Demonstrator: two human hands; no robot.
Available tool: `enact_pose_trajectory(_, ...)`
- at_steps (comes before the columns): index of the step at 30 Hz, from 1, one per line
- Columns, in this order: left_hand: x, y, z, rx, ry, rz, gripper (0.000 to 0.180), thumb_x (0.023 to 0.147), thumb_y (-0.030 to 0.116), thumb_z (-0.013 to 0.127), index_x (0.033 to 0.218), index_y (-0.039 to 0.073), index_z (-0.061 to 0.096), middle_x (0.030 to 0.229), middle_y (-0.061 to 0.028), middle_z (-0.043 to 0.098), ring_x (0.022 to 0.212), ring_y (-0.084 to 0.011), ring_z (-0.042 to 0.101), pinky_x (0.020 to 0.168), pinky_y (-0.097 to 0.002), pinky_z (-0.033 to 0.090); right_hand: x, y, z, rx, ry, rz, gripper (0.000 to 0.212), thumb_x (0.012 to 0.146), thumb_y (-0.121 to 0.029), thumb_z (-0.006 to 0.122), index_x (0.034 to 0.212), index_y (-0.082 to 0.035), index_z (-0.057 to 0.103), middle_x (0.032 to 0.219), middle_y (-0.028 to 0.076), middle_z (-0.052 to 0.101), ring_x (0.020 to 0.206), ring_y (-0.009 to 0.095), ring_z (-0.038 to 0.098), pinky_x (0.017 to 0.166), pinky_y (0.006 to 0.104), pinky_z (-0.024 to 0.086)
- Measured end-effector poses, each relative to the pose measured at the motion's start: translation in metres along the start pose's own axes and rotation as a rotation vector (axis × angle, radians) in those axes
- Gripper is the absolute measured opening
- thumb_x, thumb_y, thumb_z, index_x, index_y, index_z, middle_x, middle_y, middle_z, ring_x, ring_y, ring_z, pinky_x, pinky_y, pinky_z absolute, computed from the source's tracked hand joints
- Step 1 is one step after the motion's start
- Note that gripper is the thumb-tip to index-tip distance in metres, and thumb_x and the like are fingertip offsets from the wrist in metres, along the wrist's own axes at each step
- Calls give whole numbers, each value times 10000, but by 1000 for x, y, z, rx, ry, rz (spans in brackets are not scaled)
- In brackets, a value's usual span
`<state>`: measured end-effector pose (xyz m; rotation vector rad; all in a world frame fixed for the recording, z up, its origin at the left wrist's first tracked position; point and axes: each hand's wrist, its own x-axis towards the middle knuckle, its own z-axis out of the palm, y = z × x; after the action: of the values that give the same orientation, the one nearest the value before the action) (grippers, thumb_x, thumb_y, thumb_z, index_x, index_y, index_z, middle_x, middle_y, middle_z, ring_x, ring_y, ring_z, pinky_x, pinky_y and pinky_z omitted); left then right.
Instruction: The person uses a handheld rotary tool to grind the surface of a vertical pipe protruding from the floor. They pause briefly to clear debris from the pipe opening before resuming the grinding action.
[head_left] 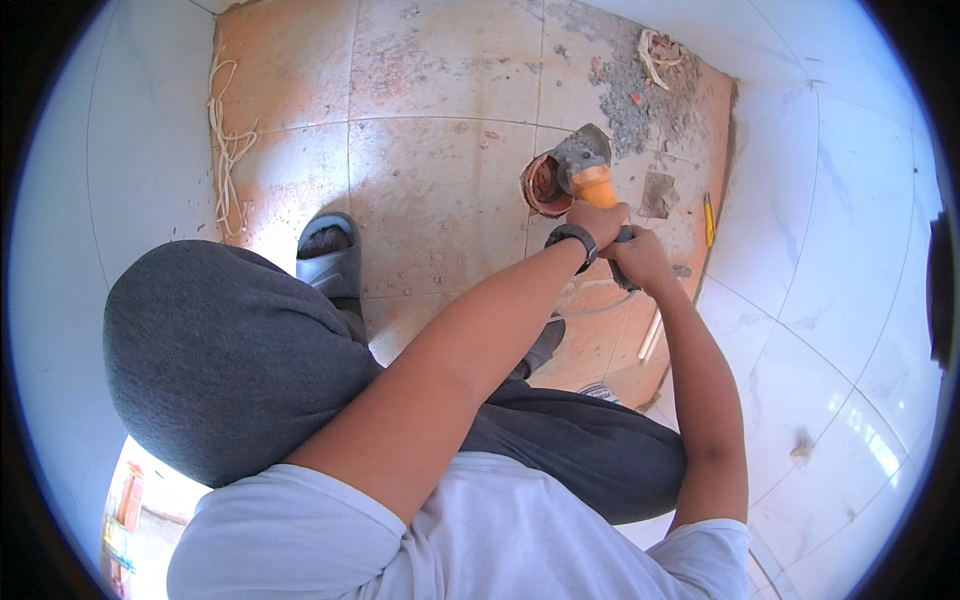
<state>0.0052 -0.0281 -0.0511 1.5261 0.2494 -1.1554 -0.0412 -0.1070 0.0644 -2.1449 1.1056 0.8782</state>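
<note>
I grip an orange and grey angle grinder (pixel 592 183) with both hands. My left hand (pixel 598 222), with a dark watch at the wrist, is closed round the front of its body. Just behind it my right hand (pixel 640 260) is closed round the dark rear part. The grinder's metal guard and head lie against the right side of a round reddish-brown pipe opening (pixel 544 186) in the tiled floor. Whether the disc touches the pipe's rim is hidden from me. A grey cable (pixel 580 314) trails from behind the tool toward my foot.
Broken mortar and rubble (pixel 640 100) lie at the far right. A yellow utility knife (pixel 710 220) rests along the right wall, near a square patch (pixel 658 195) in the floor. White cord (pixel 232 150) runs by the left wall. My sandalled left foot (pixel 330 255) stands left of the pipe.
</note>
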Motion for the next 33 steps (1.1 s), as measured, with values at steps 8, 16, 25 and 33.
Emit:
enact_pose_trajectory(8, -3, 4, -14, 31, 1, -52, 687, 799, 563, 731, 1051, -76, 745, 1034, -252, 774, 985, -336, 767, 871, -418, 576, 3, -2, 6, -8, 35, -44, 482, 706, -367, 855, 918, 49, 734, 816, 179, 756, 747, 288, 736, 717, 400, 562)
enact_pose_trajectory(16, -8, 5, -9, -42, -30, -82, 705, 789, 572, 745, 1050, -83, 743, 1047, -245, 775, 988, -334, 767, 853, -420, 580, -4, -12, -5, -87, 5, -8, 487, 696, -362, 866, 933, 45, 739, 810, 180, 752, 746, 272, 737, 710, 392, 563)
enact_pose_trajectory(25, 2, 0, -12, -3, 64, -50, 673, 785, 541, 761, 1040, -82, 738, 1042, -248, 773, 992, -336, 768, 867, -423, 585, 10, -2, 10, 54, -20, -28, 480, 702, -346, 872, 955, 40, 738, 823, 148, 759, 729, 252, 722, 709, 388, 561)
enact_pose_trajectory(33, -1, -1, -4, 5, 28, -69, 676, 786, 550, 752, 1034, -79, 745, 1028, -254, 776, 998, -349, 765, 881, -422, 579, 5, 1, 1, -33, -3, -24, 498, 706, -358, 864, 943, 59, 732, 807, 185, 749, 738, 273, 730, 720, 391, 563)
